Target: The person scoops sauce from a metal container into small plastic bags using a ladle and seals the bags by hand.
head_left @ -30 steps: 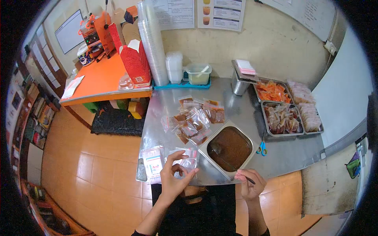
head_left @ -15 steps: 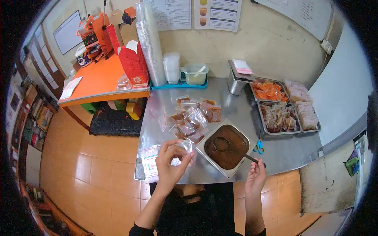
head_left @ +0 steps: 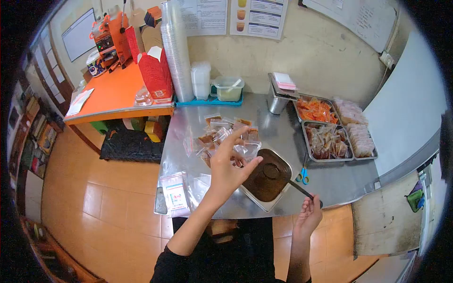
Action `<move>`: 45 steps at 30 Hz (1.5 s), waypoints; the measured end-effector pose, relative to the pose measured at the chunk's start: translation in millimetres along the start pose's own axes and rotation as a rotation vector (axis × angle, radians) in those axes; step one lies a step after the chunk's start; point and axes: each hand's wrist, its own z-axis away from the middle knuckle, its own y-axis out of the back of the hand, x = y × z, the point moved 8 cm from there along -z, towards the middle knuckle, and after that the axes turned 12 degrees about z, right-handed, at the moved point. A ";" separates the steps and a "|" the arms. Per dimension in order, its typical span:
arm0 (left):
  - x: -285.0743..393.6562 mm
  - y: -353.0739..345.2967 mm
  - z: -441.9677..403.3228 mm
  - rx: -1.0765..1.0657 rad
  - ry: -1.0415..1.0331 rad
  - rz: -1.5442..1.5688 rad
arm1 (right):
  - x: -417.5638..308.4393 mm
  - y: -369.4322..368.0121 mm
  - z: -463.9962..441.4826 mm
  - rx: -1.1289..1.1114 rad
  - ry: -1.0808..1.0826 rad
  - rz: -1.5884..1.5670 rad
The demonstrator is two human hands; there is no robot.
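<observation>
My left hand [head_left: 226, 167] reaches over the pile of small filled zip bags [head_left: 219, 125], thumb and index finger spread apart. Nothing shows gripped in it, though the hand covers some of the bags. My right hand [head_left: 307, 217] is closed around the dark handle of a ladle [head_left: 302, 189]. The ladle's round bowl sits in the brown sauce [head_left: 264, 186], inside a square steel container [head_left: 267, 206] near the table's front edge. To the left of my left forearm lie a printed pack of plastic bags [head_left: 175, 195] and some clear plastic.
Blue-handled scissors [head_left: 303, 177] lie right of the container. Steel trays [head_left: 329, 160] of bagged food stand at the right, near a steel canister [head_left: 277, 101]. Stacked cups [head_left: 177, 61] and a tub [head_left: 229, 92] sit on a blue tray at the back. An orange table [head_left: 113, 94] adjoins left.
My left hand has moved up and right from the table's front, opening, and the clear bag it held no longer shows in its fingers. My right hand keeps the ladle in the sauce.
</observation>
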 end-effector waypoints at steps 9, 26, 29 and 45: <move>-17.8 -47.2 13.5 -0.178 0.027 0.033 | -93.5 -38.6 21.9 0.100 0.306 0.105; -13.9 -75.7 11.9 -0.183 0.023 0.066 | -150.6 -79.2 123.6 -0.393 1.586 0.752; -10.3 -74.3 11.3 -0.171 -0.027 0.039 | -137.4 -87.0 130.8 -0.526 1.683 0.904; -11.1 -48.5 13.1 -0.179 0.048 0.049 | -34.9 -5.8 -12.2 -0.164 0.069 0.165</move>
